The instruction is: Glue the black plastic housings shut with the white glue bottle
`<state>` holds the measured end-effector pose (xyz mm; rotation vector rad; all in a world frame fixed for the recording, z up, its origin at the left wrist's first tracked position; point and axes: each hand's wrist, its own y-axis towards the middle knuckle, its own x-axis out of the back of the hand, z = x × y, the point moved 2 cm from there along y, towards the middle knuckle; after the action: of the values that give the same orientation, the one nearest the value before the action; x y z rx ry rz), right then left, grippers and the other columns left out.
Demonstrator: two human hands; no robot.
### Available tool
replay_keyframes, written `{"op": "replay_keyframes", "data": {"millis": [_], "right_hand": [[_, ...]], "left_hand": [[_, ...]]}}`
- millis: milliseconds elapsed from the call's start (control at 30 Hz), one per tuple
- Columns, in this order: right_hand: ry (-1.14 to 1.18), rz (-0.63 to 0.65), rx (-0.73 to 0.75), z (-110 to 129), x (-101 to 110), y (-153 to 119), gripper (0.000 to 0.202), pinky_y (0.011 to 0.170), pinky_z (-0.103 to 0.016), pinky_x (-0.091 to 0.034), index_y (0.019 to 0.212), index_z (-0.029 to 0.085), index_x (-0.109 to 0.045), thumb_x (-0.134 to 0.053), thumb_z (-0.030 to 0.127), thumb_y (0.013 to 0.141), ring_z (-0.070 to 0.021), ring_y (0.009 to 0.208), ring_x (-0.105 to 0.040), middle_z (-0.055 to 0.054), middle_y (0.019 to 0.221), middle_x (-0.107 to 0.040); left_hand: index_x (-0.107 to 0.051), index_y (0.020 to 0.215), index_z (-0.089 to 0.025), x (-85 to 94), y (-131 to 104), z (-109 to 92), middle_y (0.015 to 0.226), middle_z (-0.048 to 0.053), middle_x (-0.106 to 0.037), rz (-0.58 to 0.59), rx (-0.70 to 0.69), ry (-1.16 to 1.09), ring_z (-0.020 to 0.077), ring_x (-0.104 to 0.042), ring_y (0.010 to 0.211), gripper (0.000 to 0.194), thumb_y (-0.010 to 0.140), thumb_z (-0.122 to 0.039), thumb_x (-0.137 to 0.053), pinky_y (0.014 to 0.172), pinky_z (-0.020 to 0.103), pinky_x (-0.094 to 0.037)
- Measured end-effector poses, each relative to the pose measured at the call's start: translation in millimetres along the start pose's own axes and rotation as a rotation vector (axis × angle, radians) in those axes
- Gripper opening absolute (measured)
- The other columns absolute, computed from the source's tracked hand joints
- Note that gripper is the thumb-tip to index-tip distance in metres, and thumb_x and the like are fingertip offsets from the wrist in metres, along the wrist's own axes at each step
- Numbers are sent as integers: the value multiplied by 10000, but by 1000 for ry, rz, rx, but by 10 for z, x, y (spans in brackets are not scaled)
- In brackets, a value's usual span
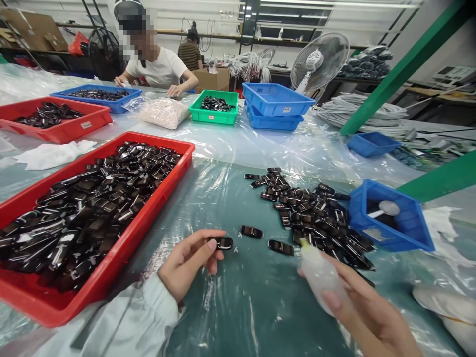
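Between the thumb and fingers of my left hand [191,260] is a small glossy black part [224,243], held just above the green table surface. My right hand [357,297] is wrapped round a translucent white squeeze bottle [322,277], its yellowish tip pointing up and to the left. Two similar black parts, one [252,231] near my left fingers and another [281,247] by the bottle tip, lie on the table between my hands. Behind them and to the right spreads a loose pile of black parts [312,213].
A long red tray [148,208] full of black parts fills the left. A blue bin [394,233] holding a white scoop stands right. Green [213,116] and blue trays [277,101] are farther back. Across the table sits a person [159,69]; a green bar [405,69] slants at right.
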<state>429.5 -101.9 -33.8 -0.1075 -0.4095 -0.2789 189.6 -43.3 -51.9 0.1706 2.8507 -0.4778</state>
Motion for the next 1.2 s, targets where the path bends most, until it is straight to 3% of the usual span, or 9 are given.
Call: {"op": "replay_keyframes", "data": {"millis": [200,367,467,567,633,733,867,1067,1200], "right_hand": [[-71,122,164,-145,-194,162,316,822,-305,-558,1103,240,-551,-607,378,824,-220,1072,-615,-83,1199,-634],[-353,-235,439,-93,-91,11,226,626,-279,-524,974,232,-517,-613,348,806,-184,750,-596,-41,891,-599],[-446,-74,724,16,-221,-166,55,622,-262,-508,890,232,-529,-554,196,856,-160,671,-619,-11,760,-617],[-653,120,936,98,-526,-214,207,620,-278,-548,1065,192,-570,-461,129,901,-205,781,-688,-79,908,-698],[-831,113,1007,145,-734,-146,348,568,-293,-568,1124,145,-591,-328,59,914,-258,908,-684,-144,1062,-675],[-947,47,1009,205,-938,13,480,449,-307,-561,1148,62,-585,-214,-42,861,-287,853,-692,-210,1078,-645],[-909,48,1000,217,-1001,131,410,353,-305,-509,1017,94,-614,-248,-22,873,-280,703,-684,-163,874,-653],[-722,132,927,212,-894,87,335,358,-256,-463,788,172,-555,-265,69,919,-193,542,-628,-73,716,-619],[-496,206,806,331,-683,12,240,501,-201,-525,851,201,-514,-313,96,928,-125,608,-632,-25,767,-621]], "left_hand": [[-665,1012,-126,9,35,38,698,29,-678,34,-23,21,91,-526,518,398,737,-408,-719,557,246,-447],[-638,901,-109,14,46,79,751,62,-711,57,-40,5,97,-554,529,393,697,-423,-752,544,238,-454],[-553,807,-134,3,44,122,740,74,-729,64,-26,-20,105,-587,520,421,660,-464,-769,511,222,-454],[-499,873,-156,-15,32,140,711,56,-731,77,-21,-38,106,-603,508,492,637,-486,-777,495,204,-452],[-500,1065,-143,-17,27,122,725,52,-728,89,-28,-40,111,-607,522,602,647,-478,-775,503,208,-456],[-468,1252,-108,-1,27,62,769,73,-722,96,-49,-29,116,-599,546,748,671,-480,-757,523,222,-461],[-482,1310,-130,2,0,-9,793,70,-710,156,-99,-54,105,-574,551,682,747,-434,-717,540,224,-457],[-578,1243,-260,-99,-161,-21,794,43,-720,570,-41,-303,76,-602,580,423,833,-297,-672,596,188,-459],[-569,1253,-257,-126,-234,-55,786,45,-731,623,2,-318,64,-612,571,424,841,-277,-666,588,161,-463]]}}
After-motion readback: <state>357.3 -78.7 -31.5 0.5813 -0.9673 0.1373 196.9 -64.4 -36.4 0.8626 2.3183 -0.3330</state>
